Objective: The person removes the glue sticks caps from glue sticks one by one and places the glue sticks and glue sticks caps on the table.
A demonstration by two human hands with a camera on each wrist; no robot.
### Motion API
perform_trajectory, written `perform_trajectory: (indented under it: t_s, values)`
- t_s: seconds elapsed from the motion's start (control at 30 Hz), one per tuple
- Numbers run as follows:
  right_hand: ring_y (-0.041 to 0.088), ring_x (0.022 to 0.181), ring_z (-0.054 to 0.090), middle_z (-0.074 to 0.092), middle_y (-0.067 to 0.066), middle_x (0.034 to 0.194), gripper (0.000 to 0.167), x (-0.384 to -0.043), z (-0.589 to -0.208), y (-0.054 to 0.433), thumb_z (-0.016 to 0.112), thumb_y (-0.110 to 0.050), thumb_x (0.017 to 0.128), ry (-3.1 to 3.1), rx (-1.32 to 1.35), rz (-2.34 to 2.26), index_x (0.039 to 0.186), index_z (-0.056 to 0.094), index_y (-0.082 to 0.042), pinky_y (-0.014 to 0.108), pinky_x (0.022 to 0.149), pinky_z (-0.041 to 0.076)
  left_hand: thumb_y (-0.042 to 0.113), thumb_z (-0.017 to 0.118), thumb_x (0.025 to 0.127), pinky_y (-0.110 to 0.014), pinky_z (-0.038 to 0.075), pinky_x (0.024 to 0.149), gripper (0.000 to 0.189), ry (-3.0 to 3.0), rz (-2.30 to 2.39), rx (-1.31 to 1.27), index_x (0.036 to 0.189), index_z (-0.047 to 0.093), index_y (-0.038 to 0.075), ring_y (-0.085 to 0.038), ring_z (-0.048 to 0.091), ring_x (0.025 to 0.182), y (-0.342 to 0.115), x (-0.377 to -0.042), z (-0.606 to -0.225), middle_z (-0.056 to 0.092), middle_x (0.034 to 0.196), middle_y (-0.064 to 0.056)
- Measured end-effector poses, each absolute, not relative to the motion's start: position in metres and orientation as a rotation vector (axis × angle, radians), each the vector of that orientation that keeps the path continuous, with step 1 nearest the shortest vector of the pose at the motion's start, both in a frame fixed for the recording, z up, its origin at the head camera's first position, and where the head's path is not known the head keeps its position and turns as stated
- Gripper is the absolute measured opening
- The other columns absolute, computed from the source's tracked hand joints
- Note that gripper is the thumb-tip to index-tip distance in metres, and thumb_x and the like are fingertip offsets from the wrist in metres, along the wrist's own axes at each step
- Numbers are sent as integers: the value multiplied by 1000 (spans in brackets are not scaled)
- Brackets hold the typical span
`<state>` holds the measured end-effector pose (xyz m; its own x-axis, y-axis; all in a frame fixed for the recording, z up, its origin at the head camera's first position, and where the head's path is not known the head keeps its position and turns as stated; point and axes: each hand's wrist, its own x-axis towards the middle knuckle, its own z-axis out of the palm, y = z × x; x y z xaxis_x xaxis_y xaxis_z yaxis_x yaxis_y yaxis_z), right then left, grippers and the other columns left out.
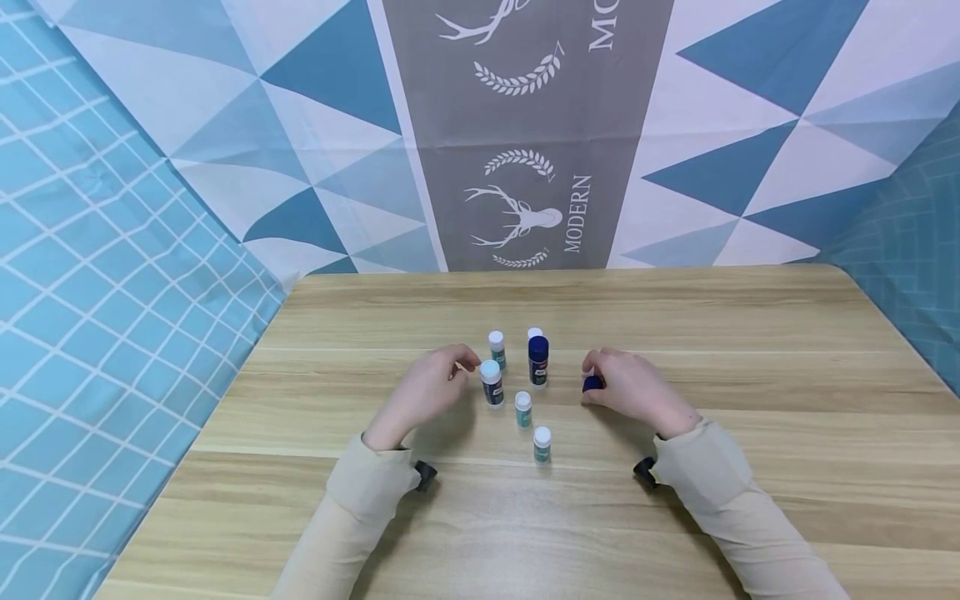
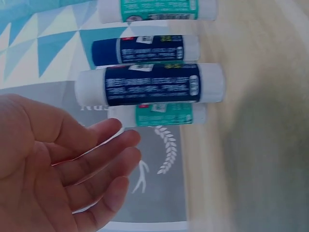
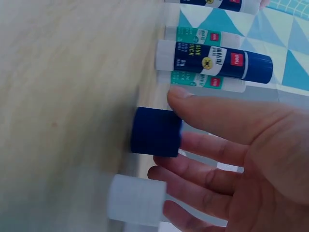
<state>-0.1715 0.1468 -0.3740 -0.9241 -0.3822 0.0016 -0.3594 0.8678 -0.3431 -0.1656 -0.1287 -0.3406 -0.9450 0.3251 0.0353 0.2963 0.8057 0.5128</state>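
Observation:
My right hand [image 1: 632,385] curls its thumb and fingers around a small dark blue cap [image 3: 157,132] low over the table. A white cap [image 3: 136,200] sits beside it, by the lower fingers in the right wrist view. My left hand [image 1: 431,390] has relaxed, slightly bent fingers and holds nothing. Its fingertips are right by a navy-labelled glue stick with a white top [image 1: 492,385], which stands upright. Between the hands stands a navy glue stick with a blue cap [image 1: 538,362]. Green-labelled glue sticks with white caps stand around them, including one at the back left [image 1: 497,350].
Two more green glue sticks, a nearer one [image 1: 542,446] and one behind it [image 1: 523,410], stand in front of the navy ones. Another white cap [image 1: 535,332] shows behind the blue-capped stick. The wooden table [image 1: 337,350] ends at a patterned cloth backdrop [image 1: 525,125].

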Motion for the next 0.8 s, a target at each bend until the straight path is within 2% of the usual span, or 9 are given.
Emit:
perform_trajectory:
  t_s: [0.27,0.47,0.67,0.8]
  values:
    - [20,75,58,61,9,92,31,-167,-361,143,67,-22,81,3035,-612,-601,104,62,-4,37,67,48,13,48,90,-27,45,62,21,3016,737,528,106,61,9,-13,56,75,-129,-159,-328,63,95,-3]
    - [23,83,60,62,9,95,27,-164,-346,137,63,-22,84,3122,-662,-732,106,62,-5,39,71,49,13,53,88,-32,49,72,19,3181,656,648,103,62,8,-17,60,86,-117,-152,-320,64,99,-4]
    - [22,89,59,63,7,96,34,-163,-335,128,60,-19,87,3191,-719,-889,117,55,-6,39,73,48,11,61,83,-34,48,77,14,3335,567,906,95,65,6,-21,61,83,-96,-155,-325,66,90,-5]
    - [22,90,59,63,6,96,32,-162,-332,123,60,-18,87,3233,-792,-972,117,55,-6,40,77,47,17,64,82,-37,46,81,17,3321,590,881,95,64,7,-21,60,86,-83,-158,-328,66,91,-4]
